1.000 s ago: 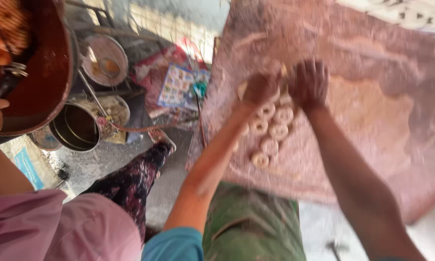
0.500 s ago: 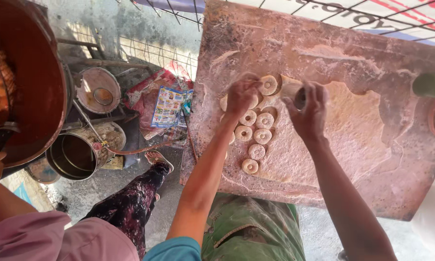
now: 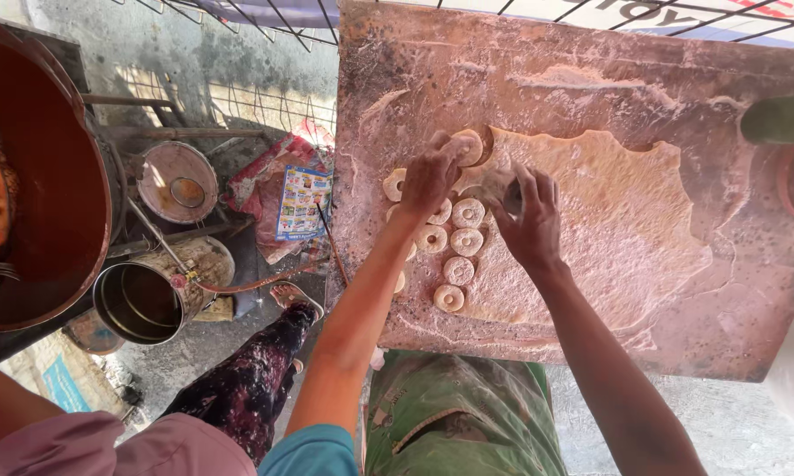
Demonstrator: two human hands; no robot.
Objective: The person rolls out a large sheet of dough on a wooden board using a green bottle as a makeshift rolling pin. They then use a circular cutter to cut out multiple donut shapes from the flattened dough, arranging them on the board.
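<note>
Floured worktop (image 3: 732, 291), dough sheet (image 3: 608, 229) spread wide.
Your hands have edged apart: left hand (image 3: 428, 181) pinches a dough ring (image 3: 467, 146), right hand (image 3: 527, 216) grips a cutter (image 3: 503, 189).

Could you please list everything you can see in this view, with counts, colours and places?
board: one, pinkish, floured, across the upper right.
dough sheet: one, pale tan, rolled flat on the board.
dough rings: about nine, pale, cut out, clustered at the sheet's left edge.
green cylinder: one, at the right edge of the board.
frying pan: one large, reddish-brown, far left, with fried rings inside.
metal can: one, silver, open, on the ground.
round lid: one, pale, above the can.
printed packet: one, red and blue, beside the board.
other person: patterned trouser leg and pink sleeve, lower left.
left hand: on the rings.
right hand: pressing down on the dough sheet.
</note>
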